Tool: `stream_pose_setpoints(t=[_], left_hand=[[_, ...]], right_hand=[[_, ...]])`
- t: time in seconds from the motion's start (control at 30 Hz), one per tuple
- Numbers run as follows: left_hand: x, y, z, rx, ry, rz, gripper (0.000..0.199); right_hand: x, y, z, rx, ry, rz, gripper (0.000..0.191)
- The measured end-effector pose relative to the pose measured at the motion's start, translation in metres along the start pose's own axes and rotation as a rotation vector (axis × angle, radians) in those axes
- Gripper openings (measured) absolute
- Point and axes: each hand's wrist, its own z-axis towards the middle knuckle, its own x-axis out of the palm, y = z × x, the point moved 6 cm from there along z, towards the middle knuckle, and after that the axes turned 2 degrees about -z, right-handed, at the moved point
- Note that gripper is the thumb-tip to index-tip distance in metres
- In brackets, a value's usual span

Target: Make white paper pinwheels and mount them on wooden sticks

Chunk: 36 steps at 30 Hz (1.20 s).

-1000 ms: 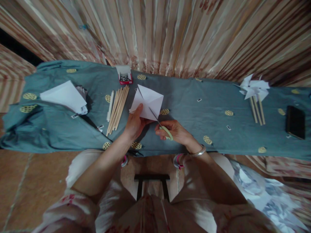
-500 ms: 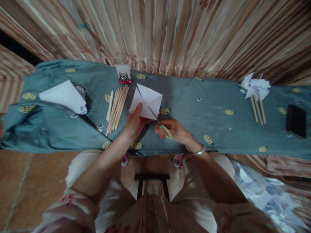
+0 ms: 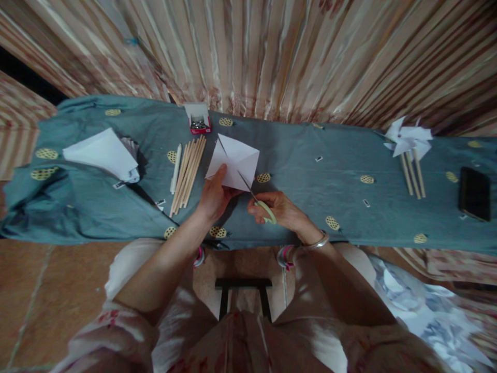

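My left hand (image 3: 214,197) holds a square of white paper (image 3: 243,156) by its lower left side, thumb on top and fingers beneath. In my right hand (image 3: 274,208) are scissors with light green handles (image 3: 265,211). A blade lies over the lower right corner of the paper and points toward its middle. A dark slit runs in from the paper's upper left corner. Left of the paper lie several wooden sticks (image 3: 188,176) and a white stick-like item (image 3: 176,168). Behind them stands an open red and white box (image 3: 199,123) of small metal pieces.
Folded white paper (image 3: 103,154) lies at the left on the blue-green cloth (image 3: 310,191). At the right are white paper pinwheels on sticks (image 3: 409,139) and a dark phone (image 3: 474,194). A bag of paper scraps (image 3: 430,311) sits below, at the lower right.
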Motion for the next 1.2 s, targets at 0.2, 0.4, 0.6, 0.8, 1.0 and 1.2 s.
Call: stream_pose_setpoints(t=[0.2, 0.4, 0.6, 0.8, 1.0, 1.2], left_hand=[[-0.005, -0.008, 0.008, 0.019, -0.021, -0.017, 0.025], [-0.005, -0.019, 0.011, 0.06, -0.063, -0.064, 0.025], [-0.002, -0.023, 0.008, 0.049, -0.038, -0.035, 0.026], [-0.002, -0.02, 0.009, 0.061, -0.018, -0.028, 0.026], [-0.001, -0.011, 0.007, 0.017, -0.01, 0.037, 0.018], [0.003, -0.001, 0.004, -0.038, 0.048, 0.109, 0.018]], right_hand=[[0.0, 0.001, -0.003, 0.025, 0.039, -0.021, 0.052], [-0.003, -0.004, -0.008, 0.045, 0.071, -0.033, 0.053], [-0.014, -0.005, -0.016, 0.028, 0.133, -0.101, 0.05], [-0.028, -0.001, -0.024, 0.029, 0.053, -0.061, 0.054], [-0.044, -0.001, -0.027, -0.011, -0.078, -0.026, 0.055], [-0.054, -0.001, -0.028, -0.108, -0.174, -0.05, 0.053]])
